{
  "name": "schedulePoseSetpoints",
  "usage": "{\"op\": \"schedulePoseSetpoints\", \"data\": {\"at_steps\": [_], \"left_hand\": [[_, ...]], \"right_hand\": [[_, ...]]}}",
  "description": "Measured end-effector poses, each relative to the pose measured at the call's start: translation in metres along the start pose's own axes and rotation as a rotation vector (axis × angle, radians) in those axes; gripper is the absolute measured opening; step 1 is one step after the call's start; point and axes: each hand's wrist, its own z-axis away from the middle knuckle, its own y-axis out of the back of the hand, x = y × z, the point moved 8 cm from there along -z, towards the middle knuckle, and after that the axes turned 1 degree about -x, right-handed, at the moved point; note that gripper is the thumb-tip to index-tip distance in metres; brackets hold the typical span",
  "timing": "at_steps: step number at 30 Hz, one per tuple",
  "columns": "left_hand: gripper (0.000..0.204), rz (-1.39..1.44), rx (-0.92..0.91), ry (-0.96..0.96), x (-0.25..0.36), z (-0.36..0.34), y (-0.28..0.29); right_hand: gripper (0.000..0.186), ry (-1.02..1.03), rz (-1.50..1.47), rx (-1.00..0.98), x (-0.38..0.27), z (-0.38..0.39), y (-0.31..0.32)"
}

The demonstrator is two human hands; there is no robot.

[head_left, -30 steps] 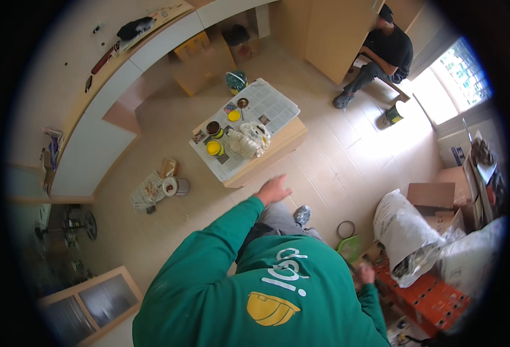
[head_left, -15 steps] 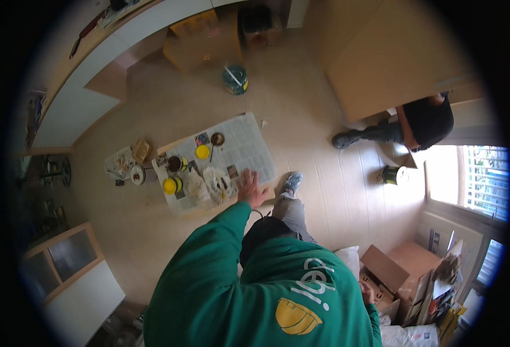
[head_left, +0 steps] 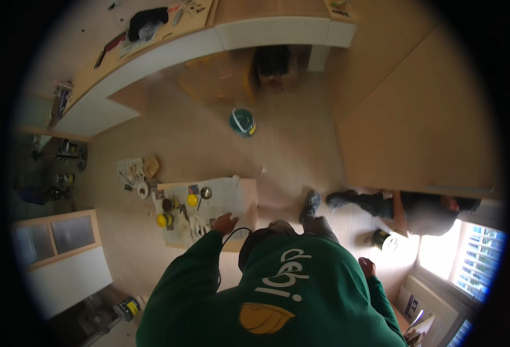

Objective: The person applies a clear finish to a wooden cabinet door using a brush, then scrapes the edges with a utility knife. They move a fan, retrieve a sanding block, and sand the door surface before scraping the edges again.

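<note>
My left hand (head_left: 225, 222) hangs over the near part of a low wooden table (head_left: 247, 195), fingers apart and loosely bent, holding nothing that I can see. Newspaper (head_left: 227, 196) covers much of the top, with a yellow-lidded tin (head_left: 163, 220), an open brown-filled tin (head_left: 168, 205), a yellow lid (head_left: 192, 199), a round dish (head_left: 206, 192) and a crumpled white bundle (head_left: 197, 225). My right hand (head_left: 368, 267) is by my right side with fingers curled; what it holds, if anything, is hidden. My shoe (head_left: 311, 202) is right of the table.
A green bucket (head_left: 242, 121) stands on the floor ahead. Tall cabinet doors (head_left: 400, 110) rise at right, with another person (head_left: 417, 214) low beside them, near a paint tin (head_left: 388, 240) and bright window. A long counter (head_left: 185, 55) runs across the top; a glass-fronted cabinet (head_left: 52, 277) is left.
The view has swung, so bucket, table and person sit lower in the picture and more counter shows. The tall cabinet fills more of the right. My left hand appears lower and farther left.
</note>
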Motion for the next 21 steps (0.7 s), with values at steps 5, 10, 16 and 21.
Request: {"op": "schedulePoseSetpoints", "data": {"at_steps": [5,10,16,21], "left_hand": [[0.054,0.446,0.345,0.1,0.087,-0.033,0.13],[0.049,0.656,0.466,0.001,0.192,-0.054,0.238],[0.05,0.862,0.406,-0.069,0.236,-0.147,0.292],[0.048,0.767,0.37,-0.14,0.259,-0.227,0.432]], "right_hand": [[0.025,-0.075,-0.059,-0.178,-0.107,-0.173,0.013],[0.035,0.228,0.275,-0.276,-0.277,-0.286,0.006],[0.042,0.17,0.134,-0.149,-0.462,-0.331,0.009],[0.045,0.325,0.318,-0.111,-0.567,-0.356,-0.001]]}}
